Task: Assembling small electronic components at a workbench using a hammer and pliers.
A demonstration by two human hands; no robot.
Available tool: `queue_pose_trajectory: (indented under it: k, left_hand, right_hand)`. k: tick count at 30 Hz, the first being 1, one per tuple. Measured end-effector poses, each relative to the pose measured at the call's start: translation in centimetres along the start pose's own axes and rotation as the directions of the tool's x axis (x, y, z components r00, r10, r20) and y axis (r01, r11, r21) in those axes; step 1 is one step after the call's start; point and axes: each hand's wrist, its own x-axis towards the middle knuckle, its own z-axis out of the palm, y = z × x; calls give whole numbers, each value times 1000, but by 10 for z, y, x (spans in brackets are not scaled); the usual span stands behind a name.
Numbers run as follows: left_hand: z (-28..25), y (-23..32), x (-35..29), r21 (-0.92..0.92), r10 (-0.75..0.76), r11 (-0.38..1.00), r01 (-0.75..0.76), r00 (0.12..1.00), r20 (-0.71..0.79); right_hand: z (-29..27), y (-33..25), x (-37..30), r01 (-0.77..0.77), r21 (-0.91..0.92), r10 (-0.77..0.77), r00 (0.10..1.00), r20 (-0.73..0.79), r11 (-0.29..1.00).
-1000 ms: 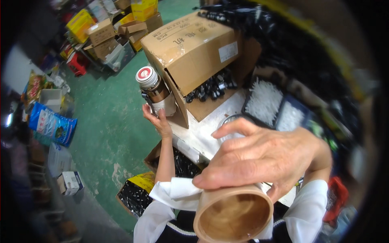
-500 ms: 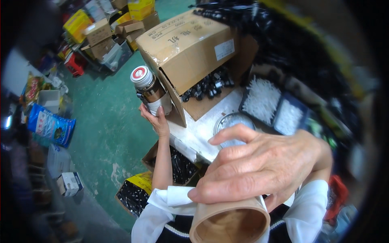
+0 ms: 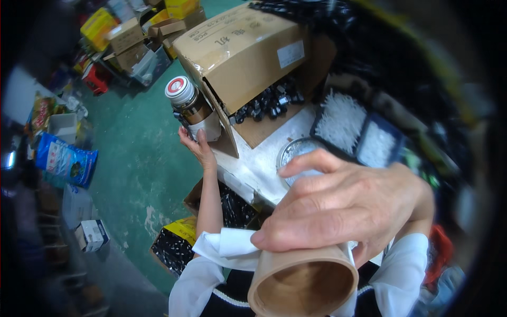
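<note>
at the bottom centre of the frame, my right hand point(image 3: 348, 203) is closed around a wood-toned cup point(image 3: 303, 285), gripping it from above. the cup is tipped so that its round mouth faces the camera, showing smooth tan walls inside. one finger of this hand stretches out away from the cup, toward the middle of the frame.

left of centre, my left hand point(image 3: 199, 150) is wrapped around the lower part of a flask point(image 3: 193, 105), thumb in front. the flask is brown and metallic, with a silver lid topped in red and white and a pale band near its base. i cannot tell whether it rests on anything.

just right of the flask, at top centre, a large cardboard box point(image 3: 259, 79) sits on a white surface point(image 3: 256, 158), its open side showing a heap of small black parts point(image 3: 269, 105). right of centre, a round dish point(image 3: 296, 150) is partly hidden behind my right hand; beyond it are a dark tray of white strips point(image 3: 340, 121) and another of small white pieces point(image 3: 379, 145).

green floor point(image 3: 132, 148) fills the left, with a blue bag point(image 3: 66, 161) near the left edge.
</note>
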Motion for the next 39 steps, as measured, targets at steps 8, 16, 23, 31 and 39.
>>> queue_pose_trajectory:
  k: [8,16,23,31,39]
  left_hand:
    - [2,6,-1,-206,-116,973,105,992,-39]
    - [6,1,1,-190,-112,977,101,993,-47]
    - [4,11,0,-176,-141,976,129,988,-56]
    - [2,-2,1,-184,-97,979,86,994,-52]
    - [9,-2,3,-176,-110,979,101,993,-43]
  right_hand:
    - [-3,-9,-4,-26,16,25,1000,9,1000]
    - [28,14,-15,290,-137,-318,908,-273,947]
    - [23,-1,-12,42,-287,-70,994,-86,957]
    - [39,15,-18,244,-291,-339,875,-345,925]
    - [36,5,-17,221,-315,-329,878,-348,923]
